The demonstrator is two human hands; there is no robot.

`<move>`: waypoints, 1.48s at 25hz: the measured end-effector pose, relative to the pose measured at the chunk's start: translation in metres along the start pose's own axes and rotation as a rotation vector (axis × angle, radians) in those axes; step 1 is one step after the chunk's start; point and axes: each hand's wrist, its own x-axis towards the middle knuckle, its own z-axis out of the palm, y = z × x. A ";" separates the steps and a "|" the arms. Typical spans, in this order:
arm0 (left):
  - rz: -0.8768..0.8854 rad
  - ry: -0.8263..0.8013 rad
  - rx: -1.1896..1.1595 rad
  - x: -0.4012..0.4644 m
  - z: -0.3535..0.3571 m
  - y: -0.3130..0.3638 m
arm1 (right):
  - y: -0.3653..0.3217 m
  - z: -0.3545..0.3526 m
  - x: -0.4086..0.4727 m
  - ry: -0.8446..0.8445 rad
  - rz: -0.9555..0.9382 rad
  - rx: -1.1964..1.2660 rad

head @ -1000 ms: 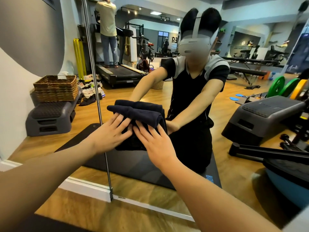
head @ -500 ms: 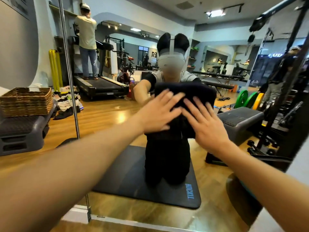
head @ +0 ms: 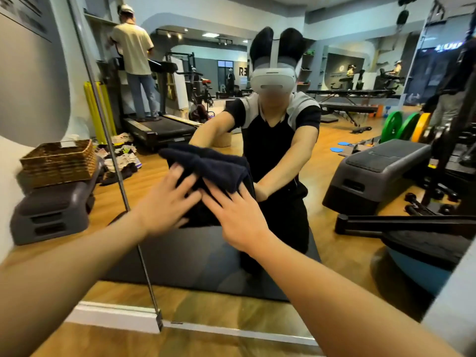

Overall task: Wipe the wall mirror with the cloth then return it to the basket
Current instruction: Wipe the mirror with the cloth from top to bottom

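A folded dark navy cloth (head: 216,168) lies flat against the wall mirror (head: 334,228) at chest height. My left hand (head: 167,202) presses on its lower left part with fingers spread and straight. My right hand (head: 239,217) presses on its lower right part, fingers straight too. The two hands sit side by side, almost touching. The mirror shows my own reflection kneeling on a black mat behind the cloth. A woven wicker basket (head: 59,163) stands to the left on a grey step platform, left of the mirror's edge.
A metal strip (head: 113,161) marks the mirror's left edge, running down to the white skirting (head: 113,315). The grey step platform (head: 51,212) under the basket sits against the wall. Wooden floor (head: 128,341) lies below. Reflected gym gear, a treadmill and a standing person fill the mirror.
Both hands slid the cloth up the mirror and to the right half a second ago, then back down and left to mid height. My view dropped with them.
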 end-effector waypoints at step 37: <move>0.193 0.444 -0.219 0.303 -0.088 0.352 | 0.328 -0.058 -0.364 -0.119 0.102 -0.248</move>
